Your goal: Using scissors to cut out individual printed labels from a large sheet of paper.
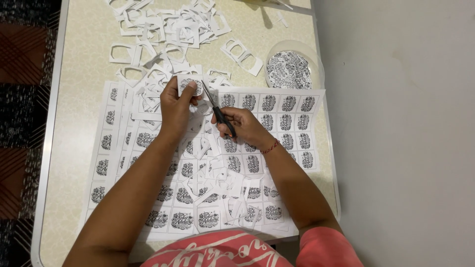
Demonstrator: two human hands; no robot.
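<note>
Cutting is well under way: uncut printed sheets (114, 148) lie left and near, offcut frames (168, 29) are heaped far; the left hand (175, 106) pinches one small label (190, 85), the right hand (242, 126) grips black scissors (217, 111) beside it, and finished cutouts fill a round container (289, 69) at right.

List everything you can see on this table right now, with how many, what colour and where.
Table: one, cream, metal-edged.
Printed sheets: several, white with black designs, spread across the near half.
Paper scraps: many, white, heaped at the far end and scattered over the sheets.
Clear tub: one, holding cut designs, far right.
Small cutout: one, black and white, in the left hand.
Scissors: one, dark handles, in the right hand.
Bracelet: one, red, right wrist.
Left hand.
Right hand.
</note>
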